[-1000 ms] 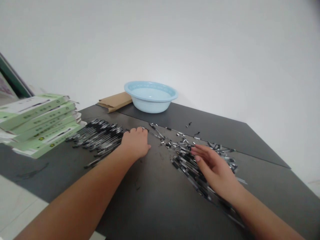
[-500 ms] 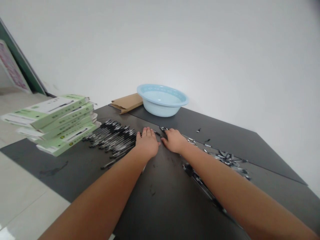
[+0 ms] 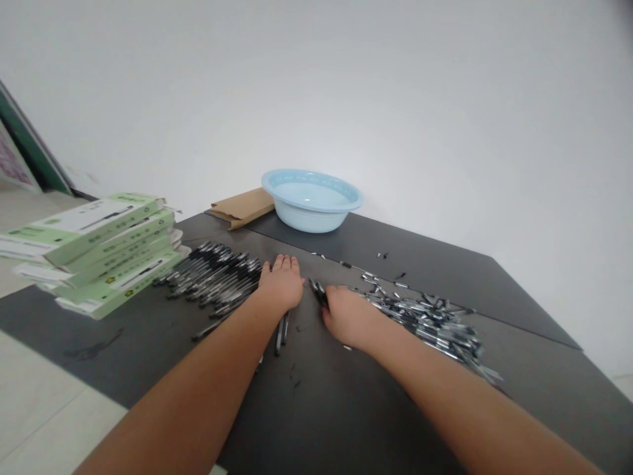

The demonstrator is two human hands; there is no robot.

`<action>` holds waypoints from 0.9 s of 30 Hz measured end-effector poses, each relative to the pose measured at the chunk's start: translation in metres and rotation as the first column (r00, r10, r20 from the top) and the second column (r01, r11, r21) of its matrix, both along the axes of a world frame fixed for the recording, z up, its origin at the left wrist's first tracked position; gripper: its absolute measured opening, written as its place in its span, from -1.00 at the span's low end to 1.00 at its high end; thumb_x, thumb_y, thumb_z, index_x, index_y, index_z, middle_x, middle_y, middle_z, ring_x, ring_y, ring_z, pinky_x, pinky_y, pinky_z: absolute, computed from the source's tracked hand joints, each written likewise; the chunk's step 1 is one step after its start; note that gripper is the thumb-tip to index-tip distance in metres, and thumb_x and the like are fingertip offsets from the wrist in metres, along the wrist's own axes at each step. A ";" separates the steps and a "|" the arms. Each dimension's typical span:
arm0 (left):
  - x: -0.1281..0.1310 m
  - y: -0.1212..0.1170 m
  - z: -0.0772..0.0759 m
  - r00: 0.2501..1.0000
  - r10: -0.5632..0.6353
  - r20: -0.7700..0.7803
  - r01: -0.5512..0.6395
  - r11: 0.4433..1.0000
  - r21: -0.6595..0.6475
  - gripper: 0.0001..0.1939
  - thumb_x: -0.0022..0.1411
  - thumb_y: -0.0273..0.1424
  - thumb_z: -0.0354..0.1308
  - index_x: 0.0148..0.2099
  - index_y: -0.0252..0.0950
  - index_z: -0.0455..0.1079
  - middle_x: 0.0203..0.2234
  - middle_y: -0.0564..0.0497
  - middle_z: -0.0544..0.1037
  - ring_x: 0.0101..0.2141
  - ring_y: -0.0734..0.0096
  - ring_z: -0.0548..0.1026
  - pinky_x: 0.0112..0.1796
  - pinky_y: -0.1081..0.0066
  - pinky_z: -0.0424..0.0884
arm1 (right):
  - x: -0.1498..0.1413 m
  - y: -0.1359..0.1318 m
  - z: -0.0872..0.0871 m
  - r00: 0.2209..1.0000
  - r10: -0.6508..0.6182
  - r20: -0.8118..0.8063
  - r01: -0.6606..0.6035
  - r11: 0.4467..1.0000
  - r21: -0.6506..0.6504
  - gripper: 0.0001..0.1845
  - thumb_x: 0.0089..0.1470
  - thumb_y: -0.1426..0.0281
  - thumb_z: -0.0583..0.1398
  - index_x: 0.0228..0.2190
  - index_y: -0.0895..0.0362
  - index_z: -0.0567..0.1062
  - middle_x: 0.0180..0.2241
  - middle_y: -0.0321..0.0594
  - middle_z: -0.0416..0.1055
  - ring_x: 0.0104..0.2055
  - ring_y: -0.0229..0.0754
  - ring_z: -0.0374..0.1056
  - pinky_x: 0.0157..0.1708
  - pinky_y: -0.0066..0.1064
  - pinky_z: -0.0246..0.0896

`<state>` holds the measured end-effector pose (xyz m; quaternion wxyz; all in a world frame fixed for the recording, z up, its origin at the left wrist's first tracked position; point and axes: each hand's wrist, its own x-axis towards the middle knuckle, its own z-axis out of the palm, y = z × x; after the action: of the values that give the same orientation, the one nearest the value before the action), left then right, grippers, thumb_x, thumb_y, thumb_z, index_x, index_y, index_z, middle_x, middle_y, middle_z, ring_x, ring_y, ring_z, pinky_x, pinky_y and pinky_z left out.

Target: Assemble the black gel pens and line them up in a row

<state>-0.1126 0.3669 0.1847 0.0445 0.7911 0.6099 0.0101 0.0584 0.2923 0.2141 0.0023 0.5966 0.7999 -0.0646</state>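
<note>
While I watch, the right hand (image 3: 349, 316) has just come back toward the person, its fingers now pinching a few dark pens (image 3: 318, 291). That means this little bunch is apart from the messy heap of pens (image 3: 435, 323) and sits in the gap beside the left hand (image 3: 281, 284). The left fingers lie stretched out, not squeezing, at the end of the neat row of pens (image 3: 212, 274) on the dark surface (image 3: 336, 396).

Left hand (image 3: 281, 284), right hand (image 3: 350, 318) bare; forearms (image 3: 208, 379) bare, tapering; fingers (image 3: 286, 264) too blurred for detail.
</note>
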 end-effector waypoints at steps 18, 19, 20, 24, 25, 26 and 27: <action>0.012 0.005 0.006 0.983 -0.177 0.041 0.177 0.984 -0.009 -0.30 0.54 -0.05 -0.27 0.52 -0.33 0.08 0.48 -0.25 0.12 0.47 -0.07 0.02 0.36 -0.12 0.05 | 0.001 -0.014 0.008 0.940 0.020 -0.342 -0.052 0.995 -0.084 -0.70 0.24 0.29 0.26 -0.02 0.12 0.44 -0.18 -0.14 0.63 -0.17 -0.10 0.56 -0.25 -0.38 0.32; 0.013 0.004 0.005 0.979 -0.199 0.036 0.200 0.979 -0.033 -0.29 0.52 -0.03 -0.22 0.53 -0.30 0.08 0.49 -0.23 0.10 0.48 -0.07 0.00 0.36 -0.12 0.04 | 0.006 -0.017 0.009 0.932 0.035 -0.360 -0.071 0.994 -0.088 -0.73 0.25 0.31 0.26 -0.03 0.10 0.45 -0.20 -0.18 0.62 -0.18 -0.13 0.55 -0.25 -0.39 0.31; 0.014 0.003 0.004 0.977 -0.210 0.029 0.212 0.976 -0.057 -0.29 0.51 -0.03 -0.16 0.53 -0.29 0.08 0.50 -0.23 0.08 0.48 -0.10 -0.01 0.36 -0.13 0.03 | 0.010 -0.022 0.010 0.927 0.046 -0.372 -0.085 0.993 -0.087 -0.75 0.26 0.33 0.25 -0.04 0.10 0.46 -0.21 -0.20 0.61 -0.19 -0.14 0.54 -0.24 -0.39 0.31; 0.015 0.002 -0.001 0.978 -0.208 -0.003 0.206 0.973 -0.101 -0.30 0.48 -0.09 -0.09 0.52 -0.31 0.10 0.49 -0.29 0.06 0.48 -0.17 -0.01 0.36 -0.21 0.02 | 0.019 -0.052 0.011 0.922 0.117 -0.370 -0.142 0.989 -0.040 -0.82 0.27 0.38 0.25 -0.09 0.13 0.53 -0.14 -0.11 0.55 -0.11 -0.08 0.48 -0.10 -0.30 0.29; 0.014 0.002 -0.002 0.978 -0.207 -0.007 0.205 0.974 -0.098 -0.31 0.49 -0.11 -0.10 0.52 -0.29 0.10 0.50 -0.28 0.06 0.48 -0.16 -0.01 0.35 -0.22 0.02 | 0.016 -0.059 0.010 0.922 0.162 -0.351 -0.177 0.984 -0.009 -0.83 0.28 0.37 0.25 -0.10 0.13 0.54 -0.13 -0.09 0.53 -0.07 -0.05 0.45 -0.05 -0.27 0.28; 0.014 0.002 -0.003 0.978 -0.207 -0.009 0.205 0.974 -0.091 -0.33 0.50 -0.13 -0.12 0.52 -0.28 0.10 0.50 -0.26 0.06 0.48 -0.14 -0.01 0.35 -0.22 0.02 | 0.013 -0.065 0.009 0.922 0.213 -0.322 -0.216 0.976 0.025 -0.84 0.29 0.36 0.24 -0.11 0.13 0.54 -0.13 -0.09 0.52 -0.05 -0.03 0.44 -0.01 -0.24 0.27; 0.014 0.002 -0.003 0.978 -0.208 -0.010 0.206 0.975 -0.085 -0.35 0.51 -0.14 -0.14 0.52 -0.26 0.10 0.50 -0.24 0.06 0.48 -0.12 -0.01 0.35 -0.22 0.03 | 0.008 -0.070 0.008 0.921 0.260 -0.290 -0.254 0.965 0.058 -0.84 0.32 0.34 0.22 -0.12 0.13 0.54 -0.13 -0.09 0.51 -0.03 -0.02 0.42 0.02 -0.21 0.27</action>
<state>-0.0986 0.3689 0.1817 0.0725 0.8480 0.5244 -0.0274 0.0661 0.2220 0.2219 -0.1143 0.4702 0.8631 -0.1443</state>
